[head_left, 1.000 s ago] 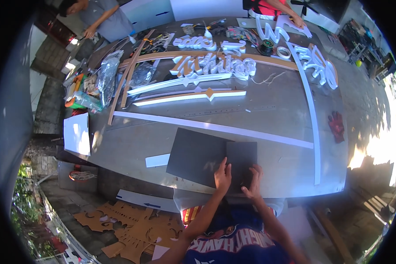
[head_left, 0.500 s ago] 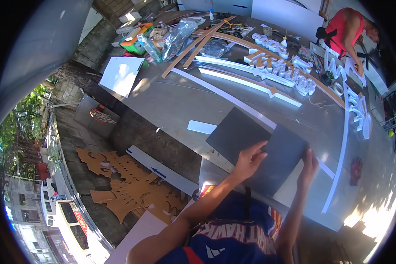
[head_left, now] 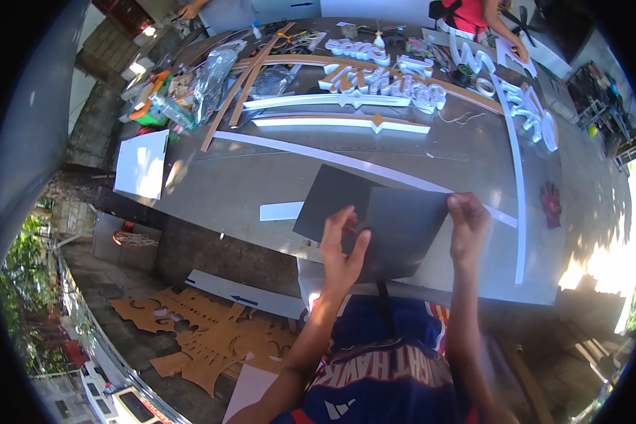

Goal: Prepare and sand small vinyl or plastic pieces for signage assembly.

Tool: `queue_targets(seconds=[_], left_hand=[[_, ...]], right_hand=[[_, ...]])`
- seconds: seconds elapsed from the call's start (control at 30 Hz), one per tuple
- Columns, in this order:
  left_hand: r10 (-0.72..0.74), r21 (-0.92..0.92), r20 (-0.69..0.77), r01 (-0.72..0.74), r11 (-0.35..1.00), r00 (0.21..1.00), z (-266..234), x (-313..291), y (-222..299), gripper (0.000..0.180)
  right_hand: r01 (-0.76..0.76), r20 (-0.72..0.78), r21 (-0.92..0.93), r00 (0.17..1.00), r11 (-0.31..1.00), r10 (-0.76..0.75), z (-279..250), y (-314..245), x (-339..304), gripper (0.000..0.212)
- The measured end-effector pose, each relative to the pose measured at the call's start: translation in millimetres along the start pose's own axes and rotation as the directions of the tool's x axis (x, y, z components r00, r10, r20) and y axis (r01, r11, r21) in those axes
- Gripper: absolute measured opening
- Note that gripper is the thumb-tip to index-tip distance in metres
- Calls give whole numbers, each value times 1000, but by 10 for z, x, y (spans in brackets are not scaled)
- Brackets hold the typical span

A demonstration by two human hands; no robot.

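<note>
Grey worktbl (head_left: 247, 185); flr (head_left: 583, 180) at R w/ bright sun patches (head_left: 604, 258).

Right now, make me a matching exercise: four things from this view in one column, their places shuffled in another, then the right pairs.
Things
1. bare right hand
2. red five-fingered glove
3. flat white rectangular board
4. thin brown cut-out board

Places
A. Near the left end of the grey table
B. Lower left, off the table
C. Right of the long white strip
D. Pinching the corner of a dark grey rectangular sheet

Right pairs: 1-D, 2-C, 3-A, 4-B
</note>
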State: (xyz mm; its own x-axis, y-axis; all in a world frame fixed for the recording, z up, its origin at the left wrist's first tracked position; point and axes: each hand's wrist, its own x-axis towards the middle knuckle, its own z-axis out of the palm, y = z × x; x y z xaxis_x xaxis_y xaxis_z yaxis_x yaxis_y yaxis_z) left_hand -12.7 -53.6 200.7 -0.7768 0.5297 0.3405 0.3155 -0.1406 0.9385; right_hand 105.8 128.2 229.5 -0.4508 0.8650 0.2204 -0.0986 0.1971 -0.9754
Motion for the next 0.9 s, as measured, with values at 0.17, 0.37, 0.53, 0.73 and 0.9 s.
queue_targets(seconds=[0.17, 0.37, 0.53, 0.73, 0.9], left_hand=[[375, 398, -33, -332, 855, 926, 85, 239, 443, 29], [504, 358, 290, -581, 731, 813, 315, 474, 867, 22], [540, 121, 309, -595, 794, 783, 337, 508, 855, 21], [479, -121, 193, -464, 878, 857, 308, 461, 1002, 28], [489, -324, 149, -425, 845, 859, 351, 424, 1092, 25]], right_hand=[[102, -18, -286, 994, 953, -112, 65, -285, -144, 7], [248, 39, -313, 968, 917, -248, 80, -609, -290, 5], [123, 89, -148, 990, 981, -111, 19, -878, -389, 9], [98, 345, 230, 922, 968, -175, -141, -997, -336, 20], [159, 375, 436, 863, 886, -339, -24, -1048, -333, 27]])
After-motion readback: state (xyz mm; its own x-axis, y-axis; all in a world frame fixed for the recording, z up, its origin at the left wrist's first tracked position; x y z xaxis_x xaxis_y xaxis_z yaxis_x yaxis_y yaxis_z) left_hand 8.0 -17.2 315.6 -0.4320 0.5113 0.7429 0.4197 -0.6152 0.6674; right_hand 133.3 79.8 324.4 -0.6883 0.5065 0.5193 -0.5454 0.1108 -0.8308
